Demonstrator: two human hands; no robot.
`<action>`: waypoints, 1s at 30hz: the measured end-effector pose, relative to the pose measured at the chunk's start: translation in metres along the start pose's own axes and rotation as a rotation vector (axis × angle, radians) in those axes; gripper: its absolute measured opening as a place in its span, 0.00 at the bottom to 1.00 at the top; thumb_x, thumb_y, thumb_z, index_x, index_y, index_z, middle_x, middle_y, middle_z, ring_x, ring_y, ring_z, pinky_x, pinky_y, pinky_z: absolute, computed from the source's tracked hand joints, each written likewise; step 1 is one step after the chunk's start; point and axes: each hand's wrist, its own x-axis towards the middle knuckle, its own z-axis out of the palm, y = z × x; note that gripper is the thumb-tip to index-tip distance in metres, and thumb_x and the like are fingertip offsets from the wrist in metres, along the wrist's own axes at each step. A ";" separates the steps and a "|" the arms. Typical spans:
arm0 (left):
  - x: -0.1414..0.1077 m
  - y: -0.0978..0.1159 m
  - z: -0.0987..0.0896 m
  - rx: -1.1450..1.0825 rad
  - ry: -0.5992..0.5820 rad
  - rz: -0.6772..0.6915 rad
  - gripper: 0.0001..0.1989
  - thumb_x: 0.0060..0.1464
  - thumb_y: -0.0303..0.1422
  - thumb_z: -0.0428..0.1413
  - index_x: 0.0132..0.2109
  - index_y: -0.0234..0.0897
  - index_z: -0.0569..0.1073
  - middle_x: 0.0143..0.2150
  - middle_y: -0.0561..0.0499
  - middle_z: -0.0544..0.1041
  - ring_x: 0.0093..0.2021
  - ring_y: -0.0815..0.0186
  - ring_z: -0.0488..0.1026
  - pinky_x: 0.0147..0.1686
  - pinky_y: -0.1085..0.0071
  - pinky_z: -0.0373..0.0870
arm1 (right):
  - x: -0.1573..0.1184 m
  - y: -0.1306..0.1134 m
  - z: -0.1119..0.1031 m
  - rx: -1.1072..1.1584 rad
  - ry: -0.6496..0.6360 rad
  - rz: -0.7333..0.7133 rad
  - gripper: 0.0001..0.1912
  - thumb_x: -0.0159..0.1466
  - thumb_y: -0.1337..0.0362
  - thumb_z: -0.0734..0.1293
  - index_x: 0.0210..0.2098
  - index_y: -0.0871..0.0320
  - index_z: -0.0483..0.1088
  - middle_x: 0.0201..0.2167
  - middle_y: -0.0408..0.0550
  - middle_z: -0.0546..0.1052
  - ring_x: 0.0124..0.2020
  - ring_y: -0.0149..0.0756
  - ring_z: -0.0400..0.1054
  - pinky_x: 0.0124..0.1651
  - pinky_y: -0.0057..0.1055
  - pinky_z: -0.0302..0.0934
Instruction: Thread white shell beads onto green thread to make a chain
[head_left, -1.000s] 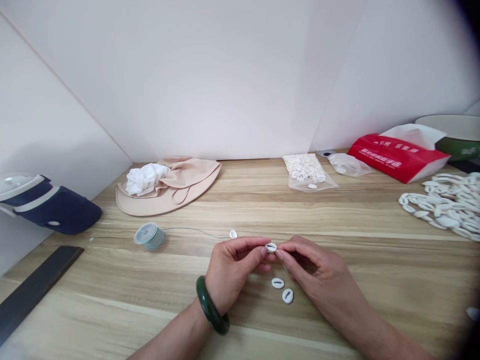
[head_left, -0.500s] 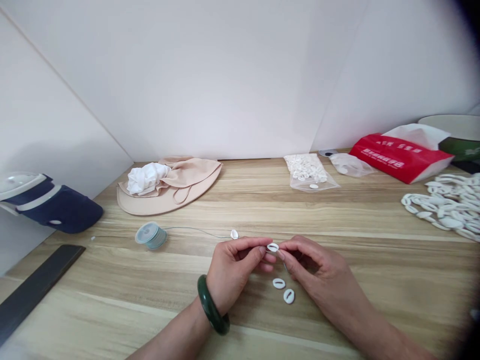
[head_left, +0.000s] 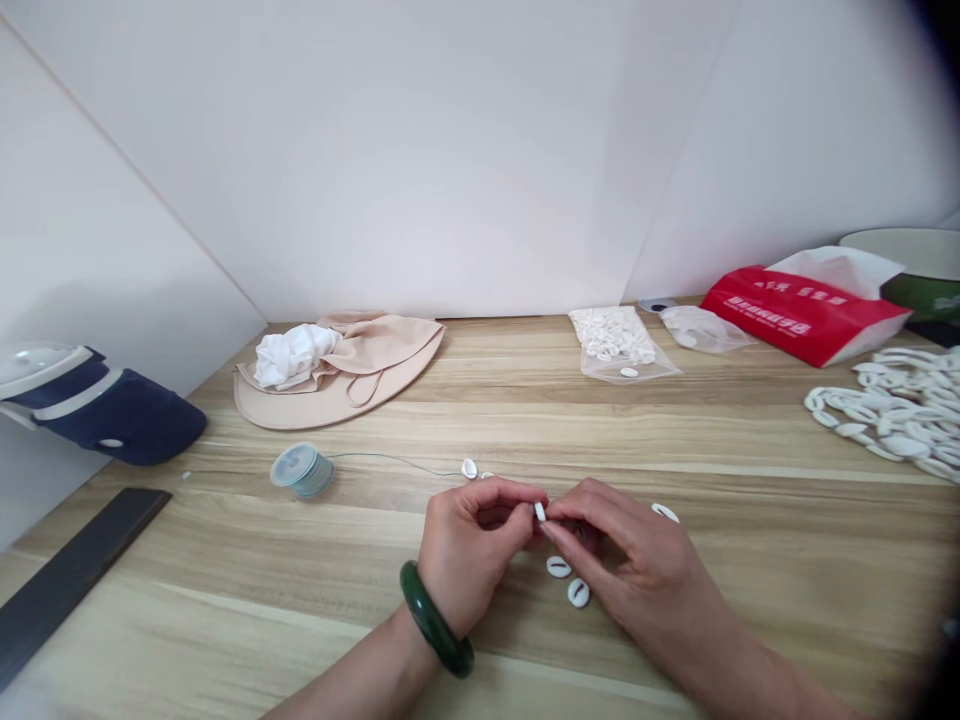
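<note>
Pinching from both sides, the left hand (head_left: pixel 472 540) and right hand (head_left: pixel 630 550) hold a smooth white slotted cowrie shell (head_left: pixel 539 512) edge-on between their fingertips. Just below the grip lie two matching shells (head_left: pixel 558 567); a third shell (head_left: pixel 664 513) sits beyond the right hand. Leftward, thin grey cord (head_left: pixel 397 462) runs from a round pale-teal spool (head_left: pixel 302 471) to a small white shell (head_left: pixel 469 468).

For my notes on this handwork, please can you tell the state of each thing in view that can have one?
Left hand: fingers pinching the held cowrie shell, which shows edge-on.
Right hand: fingers closed on the same shell's other side.
Thread spool: thread drawn out toward a shell.
Loose cowrie shell: lying flat, slit up.
Plastic bag: lying flat, filled with white shells.
</note>
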 end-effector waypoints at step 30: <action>-0.005 -0.002 -0.001 0.288 -0.060 0.232 0.08 0.55 0.34 0.54 0.36 0.37 0.77 0.30 0.49 0.79 0.29 0.63 0.77 0.32 0.71 0.75 | 0.004 -0.004 -0.001 0.229 0.051 0.254 0.03 0.60 0.65 0.64 0.33 0.55 0.70 0.27 0.41 0.76 0.25 0.29 0.71 0.30 0.24 0.67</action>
